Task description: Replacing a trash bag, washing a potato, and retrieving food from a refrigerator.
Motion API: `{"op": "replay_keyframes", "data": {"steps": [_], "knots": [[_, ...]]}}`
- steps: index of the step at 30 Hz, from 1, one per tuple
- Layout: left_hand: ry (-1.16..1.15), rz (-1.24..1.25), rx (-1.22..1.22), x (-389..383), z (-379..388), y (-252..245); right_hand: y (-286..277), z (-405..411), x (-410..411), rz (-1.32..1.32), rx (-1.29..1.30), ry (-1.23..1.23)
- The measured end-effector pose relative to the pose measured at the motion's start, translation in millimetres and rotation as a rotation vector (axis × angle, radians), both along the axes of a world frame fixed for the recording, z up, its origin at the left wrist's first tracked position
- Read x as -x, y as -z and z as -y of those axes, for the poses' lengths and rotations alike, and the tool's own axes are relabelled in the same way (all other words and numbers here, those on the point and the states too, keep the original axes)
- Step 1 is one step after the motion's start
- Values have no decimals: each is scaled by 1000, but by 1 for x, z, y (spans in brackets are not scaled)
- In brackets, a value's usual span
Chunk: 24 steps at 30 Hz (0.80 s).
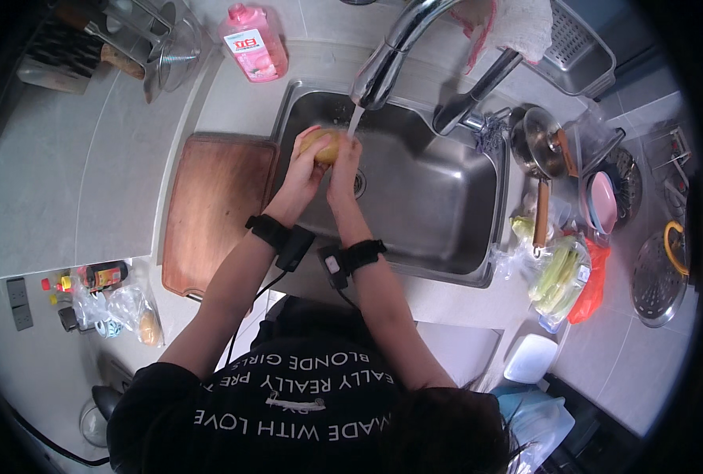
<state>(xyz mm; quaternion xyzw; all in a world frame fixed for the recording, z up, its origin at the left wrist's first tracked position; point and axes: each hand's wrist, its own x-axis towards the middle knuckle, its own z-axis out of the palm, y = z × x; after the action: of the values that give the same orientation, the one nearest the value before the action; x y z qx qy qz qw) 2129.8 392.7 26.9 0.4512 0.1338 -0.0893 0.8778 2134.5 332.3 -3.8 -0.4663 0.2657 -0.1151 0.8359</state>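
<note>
A yellowish-brown potato point(320, 147) is held between both hands over the left part of a stainless steel sink point(428, 195). My left hand point(305, 169) wraps its left side, with the thumb across the front. My right hand point(345, 163) presses on its right side, fingers partly hiding it. Water point(356, 121) runs from the chrome faucet point(381, 71) onto the fingers of my right hand. Below the hands, the drain point(359, 183) shows in part.
A wooden cutting board point(218, 207) lies left of the sink. A pink detergent bottle point(254, 47) stands behind it. To the right are a pan with a wooden handle point(541, 213), bagged green vegetables point(559, 275) and a pink bowl point(602, 203). A cloth point(520, 26) hangs near the faucet.
</note>
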Motion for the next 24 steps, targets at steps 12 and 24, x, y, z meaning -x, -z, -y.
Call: {"op": "replay_keyframes", "data": {"steps": [12,24], "knots": [[491,-73,-38,-6,-28,-6,-11,37,-13,195,-160,-395],[411,327,-1313,-11,1,-3,1,47,-33,-7,-174,-192]]}}
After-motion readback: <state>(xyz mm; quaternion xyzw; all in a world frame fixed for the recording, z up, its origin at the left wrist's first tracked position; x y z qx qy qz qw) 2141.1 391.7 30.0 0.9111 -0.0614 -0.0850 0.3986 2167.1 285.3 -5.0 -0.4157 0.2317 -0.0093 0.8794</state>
